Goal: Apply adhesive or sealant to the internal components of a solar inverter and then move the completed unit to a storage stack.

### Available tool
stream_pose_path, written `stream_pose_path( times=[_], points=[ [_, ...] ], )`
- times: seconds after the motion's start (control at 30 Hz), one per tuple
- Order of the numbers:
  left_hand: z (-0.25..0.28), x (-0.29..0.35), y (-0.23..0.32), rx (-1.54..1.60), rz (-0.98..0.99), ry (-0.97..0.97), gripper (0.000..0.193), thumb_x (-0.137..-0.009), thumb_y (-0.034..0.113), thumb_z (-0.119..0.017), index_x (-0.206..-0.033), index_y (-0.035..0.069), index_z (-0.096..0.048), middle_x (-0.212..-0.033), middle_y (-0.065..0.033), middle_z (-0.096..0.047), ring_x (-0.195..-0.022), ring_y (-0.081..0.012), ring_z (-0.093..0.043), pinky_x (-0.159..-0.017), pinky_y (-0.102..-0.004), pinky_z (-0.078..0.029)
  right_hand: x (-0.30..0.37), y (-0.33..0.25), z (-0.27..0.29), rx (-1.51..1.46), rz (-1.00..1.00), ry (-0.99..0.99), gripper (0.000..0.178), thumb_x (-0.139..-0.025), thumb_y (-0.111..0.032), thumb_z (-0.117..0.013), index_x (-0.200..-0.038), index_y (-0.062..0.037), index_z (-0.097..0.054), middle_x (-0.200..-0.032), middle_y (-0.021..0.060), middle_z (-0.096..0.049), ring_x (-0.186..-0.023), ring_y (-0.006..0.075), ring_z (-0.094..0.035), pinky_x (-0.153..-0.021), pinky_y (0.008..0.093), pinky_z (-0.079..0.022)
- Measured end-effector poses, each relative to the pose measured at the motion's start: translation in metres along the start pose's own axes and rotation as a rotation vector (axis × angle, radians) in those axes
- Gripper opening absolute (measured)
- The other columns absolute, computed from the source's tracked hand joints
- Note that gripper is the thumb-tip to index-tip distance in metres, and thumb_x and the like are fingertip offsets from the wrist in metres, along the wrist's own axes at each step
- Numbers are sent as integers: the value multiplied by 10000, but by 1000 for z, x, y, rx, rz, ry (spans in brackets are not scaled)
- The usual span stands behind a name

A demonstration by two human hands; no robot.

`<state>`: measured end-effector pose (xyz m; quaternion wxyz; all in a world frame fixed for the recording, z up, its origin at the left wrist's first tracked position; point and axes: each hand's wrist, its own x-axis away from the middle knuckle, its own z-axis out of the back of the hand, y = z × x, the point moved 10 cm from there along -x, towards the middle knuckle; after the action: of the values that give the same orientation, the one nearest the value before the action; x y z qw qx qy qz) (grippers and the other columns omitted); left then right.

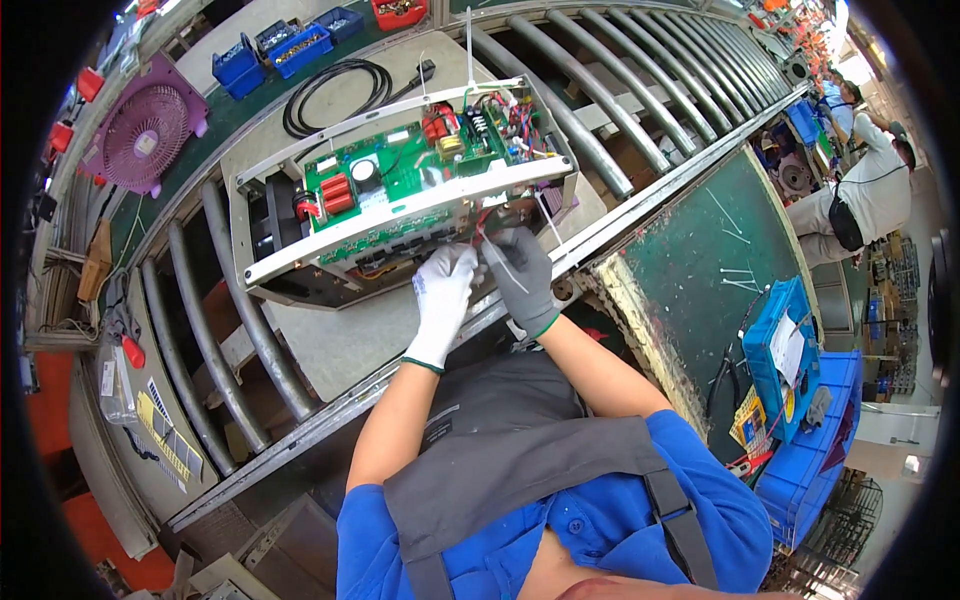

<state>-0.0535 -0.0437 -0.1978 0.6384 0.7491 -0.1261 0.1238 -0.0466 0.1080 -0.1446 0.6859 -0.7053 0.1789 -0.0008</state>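
My left hand (pixel 442 295), in a white glove with a green cuff, is closed with its fingertips pinched together. Beside it my right hand (pixel 520 275), in a grey glove, is also closed, and a thin white cable tie (pixel 503 262) runs from its fingertips across the glove. What the left fingertips pinch is hidden. Both hands meet at the near side of an open metal chassis (pixel 410 205), close to some red wires (pixel 482 222). Inside the chassis sits a green circuit board (pixel 400 168) with red and yellow parts. Bundled coloured wires (pixel 520 130) fill its right end.
The chassis rests on a pale board (pixel 350 345) over a roller conveyor (pixel 600 100). A coiled black cable (pixel 335 95) lies behind it. Loose cable ties (pixel 740 278), pliers (pixel 722 385) and a blue bin (pixel 775 350) are at right. Another person (pixel 868 185) stands farther off.
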Motion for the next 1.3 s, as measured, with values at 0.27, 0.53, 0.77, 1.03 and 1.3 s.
stream_pose_path(
  times=[0.27,0.53,0.77,1.03,1.3],
  points=[
    [5,30,33,-315,-298,150,135,-962,131,-663,-1041,24,-683,-874,-17,-683,-745,-59,-599,-658,-237,-483,-2,-10,-2,390,150,-148,125,-896,-116,-721,-983,-48,-664,-800,140,-675,-695,278,-693,-611,356,-511],
    [-2,28,49,-340,-358,-119,249,-899,146,-667,-1120,41,-713,-1041,-118,-733,-958,-236,-680,-850,-352,-518,-15,-21,-2,342,167,-337,164,-915,-102,-683,-1057,-24,-661,-919,155,-685,-808,314,-694,-683,368,-526],
    [-21,45,82,-654,-828,-108,170,-895,147,-678,-1035,57,-715,-974,-130,-728,-949,-316,-695,-839,-402,-521,-26,4,0,187,-227,-501,251,-921,-153,-690,-1110,11,-681,-1006,110,-721,-937,144,-671,-835,327,-536],
    [-17,48,88,-669,-918,36,49,-854,98,-684,-899,79,-692,-892,-115,-717,-874,-316,-690,-802,-417,-509,-30,4,-2,151,-348,-582,257,-925,-121,-683,-1144,7,-645,-1071,60,-642,-1056,156,-609,-967,323,-475],
    [-17,44,91,-717,-902,-41,76,-823,77,-717,-898,69,-705,-937,-118,-728,-881,-315,-689,-808,-408,-515,-34,0,-6,173,-357,-637,257,-918,-104,-695,-1149,-18,-621,-1073,61,-658,-1029,154,-622,-949,320,-486]
  ],
)
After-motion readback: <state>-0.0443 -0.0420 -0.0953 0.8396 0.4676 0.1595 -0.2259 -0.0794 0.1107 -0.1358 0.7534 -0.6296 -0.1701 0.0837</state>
